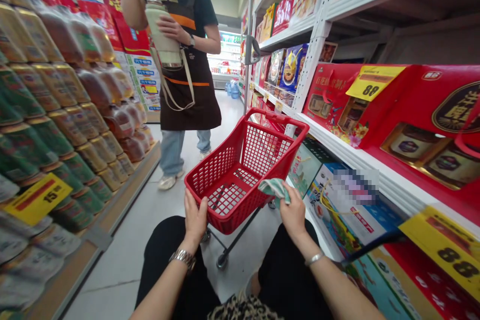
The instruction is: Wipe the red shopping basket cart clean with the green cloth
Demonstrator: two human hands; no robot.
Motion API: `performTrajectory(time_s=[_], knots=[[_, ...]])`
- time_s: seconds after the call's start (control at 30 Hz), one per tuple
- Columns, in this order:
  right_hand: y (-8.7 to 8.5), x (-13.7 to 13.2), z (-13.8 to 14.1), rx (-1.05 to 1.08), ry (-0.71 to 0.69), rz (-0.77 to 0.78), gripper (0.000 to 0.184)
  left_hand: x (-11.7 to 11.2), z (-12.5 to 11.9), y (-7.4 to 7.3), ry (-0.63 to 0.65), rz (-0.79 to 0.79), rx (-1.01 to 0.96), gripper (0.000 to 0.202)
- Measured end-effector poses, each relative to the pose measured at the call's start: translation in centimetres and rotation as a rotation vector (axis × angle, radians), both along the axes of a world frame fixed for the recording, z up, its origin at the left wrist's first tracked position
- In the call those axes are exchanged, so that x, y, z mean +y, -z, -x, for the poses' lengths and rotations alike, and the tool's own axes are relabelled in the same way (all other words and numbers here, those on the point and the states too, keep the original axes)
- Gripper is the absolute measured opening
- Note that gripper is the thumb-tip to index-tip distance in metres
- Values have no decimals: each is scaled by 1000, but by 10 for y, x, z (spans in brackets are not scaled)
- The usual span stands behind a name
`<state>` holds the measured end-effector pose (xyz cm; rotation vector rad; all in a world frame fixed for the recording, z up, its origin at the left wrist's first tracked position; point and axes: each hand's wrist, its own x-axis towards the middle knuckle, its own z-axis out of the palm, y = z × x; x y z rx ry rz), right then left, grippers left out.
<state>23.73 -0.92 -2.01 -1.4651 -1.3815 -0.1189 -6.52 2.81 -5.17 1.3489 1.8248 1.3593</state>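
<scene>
A red plastic shopping cart [232, 210] with a perforated basket stands between my knees, on a dark frame with small wheels. My left hand [195, 217] grips the basket's near left corner, thumb on the outer face. In my right hand [293, 212] is a bunched green-and-white cloth [275, 188], pinched between thumb and fingers. The cloth lies against the basket's right side, near its rim. Inside the basket only the perforated floor and walls show.
A person in a dark apron [189, 100] stands beyond the cart, holding a large pale green bottle [161, 35]. Stacked drink cans [71, 125] line the left side. On the right, white shelving [352, 160] carries red gift boxes [337, 102]. Boxes [337, 200] also stand low on the right.
</scene>
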Motion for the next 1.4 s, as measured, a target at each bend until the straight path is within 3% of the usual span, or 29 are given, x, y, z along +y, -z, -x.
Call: performTrajectory(time_s=[0.13,0.23,0.33,0.6,0.83,1.17,1.3,1.4], knots=[[-28,45,-40,2,213,-53,55,0,-5,-1,4,38,-2,88],[-34,68,-46,18,210,-11,59,0,-8,-2,13,43,-4,87],[-29,76,-38,8,170,0,61,2,-10,-1,20,29,-6,87],[-9,40,-1,-95,107,-16,60,17,-3,3,96,-19,-44,88],[-2,8,42,-266,8,51,66,35,12,-5,149,-39,-38,88],[8,-23,106,-380,-276,-52,57,45,42,-29,193,37,-3,82],[1,-22,102,-366,-352,-108,61,47,57,-38,197,55,-16,77],[-14,-10,72,-332,-250,-130,66,47,67,-42,219,56,-16,70]])
